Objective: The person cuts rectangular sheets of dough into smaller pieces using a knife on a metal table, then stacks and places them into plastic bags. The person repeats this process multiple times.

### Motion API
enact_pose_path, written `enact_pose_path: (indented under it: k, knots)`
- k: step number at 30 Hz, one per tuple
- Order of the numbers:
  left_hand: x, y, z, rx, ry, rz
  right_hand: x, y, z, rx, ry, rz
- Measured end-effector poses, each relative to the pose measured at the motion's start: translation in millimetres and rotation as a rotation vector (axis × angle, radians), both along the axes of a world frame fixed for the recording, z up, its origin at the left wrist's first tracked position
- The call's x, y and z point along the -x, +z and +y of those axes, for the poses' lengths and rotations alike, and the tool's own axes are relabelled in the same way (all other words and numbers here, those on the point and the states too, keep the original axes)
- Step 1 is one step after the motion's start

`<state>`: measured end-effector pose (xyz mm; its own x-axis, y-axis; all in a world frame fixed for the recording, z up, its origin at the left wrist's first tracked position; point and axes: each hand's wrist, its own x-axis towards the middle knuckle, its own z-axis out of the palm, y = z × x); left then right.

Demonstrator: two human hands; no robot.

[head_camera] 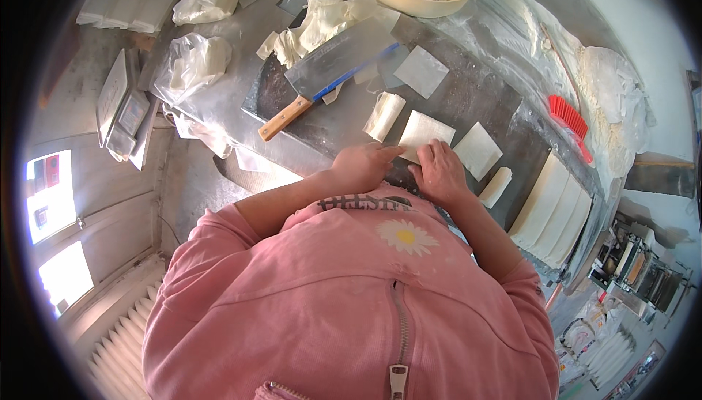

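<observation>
A squared stack of pale, thin dough sheets (426, 127) lies on the dark board just before me. My right hand (442, 172) has its fingers on the stack's near right part, with the thumb by the near edge. Beside it, my left hand (368, 163) reaches the near left corner with an extended index finger; the other fingers are curled and partly hidden. Left of the stack rests a rolled piece of dough (385, 116). To the right are another flat square dough stack (478, 151) and a narrow dough piece (496, 186).
A broad cleaver (334, 68) with a wooden handle lies beyond my left hand. Beyond it are loose dough strips (323, 21) and a round container (417, 2). Long dough sheets (551, 211) and a red brush (568, 117) lie right; a bagged bundle (192, 65) and scale (123, 109) stand left.
</observation>
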<state>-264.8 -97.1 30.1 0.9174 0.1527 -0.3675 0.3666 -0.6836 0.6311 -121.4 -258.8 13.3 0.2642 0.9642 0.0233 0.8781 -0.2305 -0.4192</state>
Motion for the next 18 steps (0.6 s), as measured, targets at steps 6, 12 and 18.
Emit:
enact_pose_path:
  k: [6, 12, 18]
  knots:
    - [14.1, -14.1, -1.7, 0.018, 0.089, -0.084, -27.1, -1.0, 14.9, -0.010, -0.081, 0.399]
    - [18.5, -19.5, -2.5, 0.089, 0.060, -0.093, -59.6, 2.2, 24.1, 0.236, -0.063, 0.618]
    - [17.7, -15.1, -3.1, 0.123, -0.004, -0.135, -65.0, 1.0, 29.0, 0.350, -0.059, 0.662]
